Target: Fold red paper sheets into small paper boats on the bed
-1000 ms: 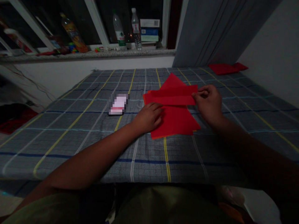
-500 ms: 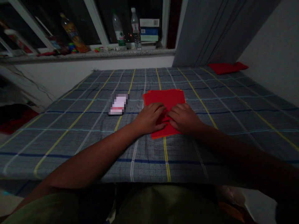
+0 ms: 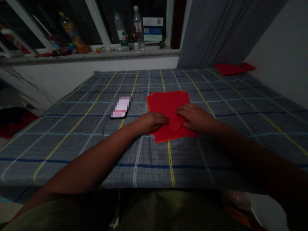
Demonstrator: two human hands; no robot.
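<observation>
In front of me a sheet of red paper (image 3: pixel 168 102) lies on a slightly larger spread of red and orange paper (image 3: pixel 163 138). Its lower part comes to a point near the middle, with a slanting edge to the right. My left hand (image 3: pixel 154 123) is closed at the left slanting edge of the red sheet, fingertips pressed together on it. At the right edge, my right hand (image 3: pixel 196 118) grips the sheet, thumb below and fingers on top. Undersides of the fingers on both hands are hidden.
A phone (image 3: pixel 121 107) with a blurred screen lies left of the paper on the checked cloth (image 3: pixel 108 160). Red material (image 3: pixel 231 69) rests at the far right corner. Bottles (image 3: pixel 139 30) and stacked boxes (image 3: pixel 152 30) stand on the windowsill (image 3: pixel 106 56).
My hands have moved apart, left hand to the left and right hand to the right. More of the red sheet's middle and its lower point now shows.
</observation>
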